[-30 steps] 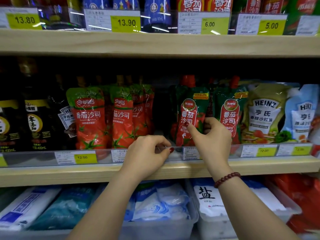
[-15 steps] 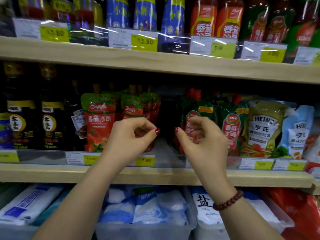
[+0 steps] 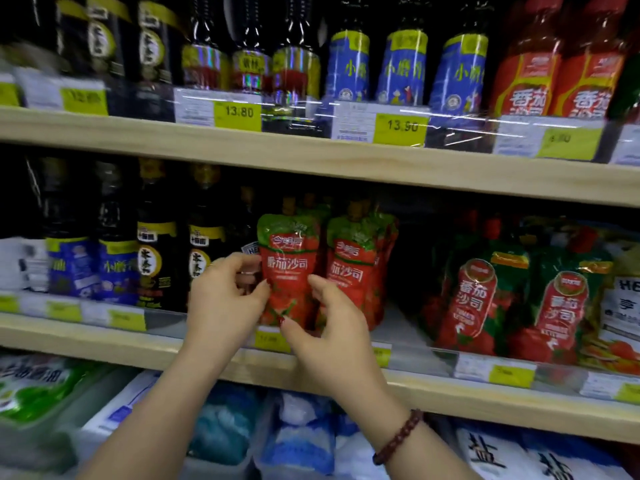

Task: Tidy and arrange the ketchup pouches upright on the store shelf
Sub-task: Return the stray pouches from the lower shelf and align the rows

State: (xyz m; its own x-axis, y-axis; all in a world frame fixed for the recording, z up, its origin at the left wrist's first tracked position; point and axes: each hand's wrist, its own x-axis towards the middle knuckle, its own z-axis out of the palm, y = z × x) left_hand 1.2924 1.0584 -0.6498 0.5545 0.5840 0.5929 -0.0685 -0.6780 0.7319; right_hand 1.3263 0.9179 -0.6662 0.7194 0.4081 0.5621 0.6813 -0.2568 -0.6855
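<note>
We take the front ketchup pouch (image 3: pixel 289 271) as our landmark: red with a green top, standing upright on the middle shelf (image 3: pixel 104 336), close to its front edge. Our left hand (image 3: pixel 221 299) is at the pouch's left edge, the fingers curled with the thumb tip touching the pouch's left side low down and the fingertips up by its left edge. Our right hand (image 3: pixel 329 327) is at the pouch's lower right, thumb and forefinger spread apart, the forefinger against the right edge and the thumb at the bottom corner. Neither hand is clamped round the pouch; the fingers merely rest against its sides. A dark red bead bracelet (image 3: pixel 398 436) circles the right wrist below the pouch.

Just to the right of the pouch a second red pouch (image 3: pixel 349 268) of the same kind stands upright, with more like it packed behind. Further right, across a bare gap, stand green ketchup pouches (image 3: pixel 478 299), leaning a little. Left of the pouch stand dark bottles (image 3: pixel 156 258) with yellow bands. Along the shelf edge under the pouch runs a clear strip with yellow price tags (image 3: pixel 128 320). Above the pouch, the upper shelf (image 3: pixel 311 154) carries blue-labelled bottles (image 3: pixel 349 69). Below the pouch, white and blue bags (image 3: pixel 301 438) lie in bins.
</note>
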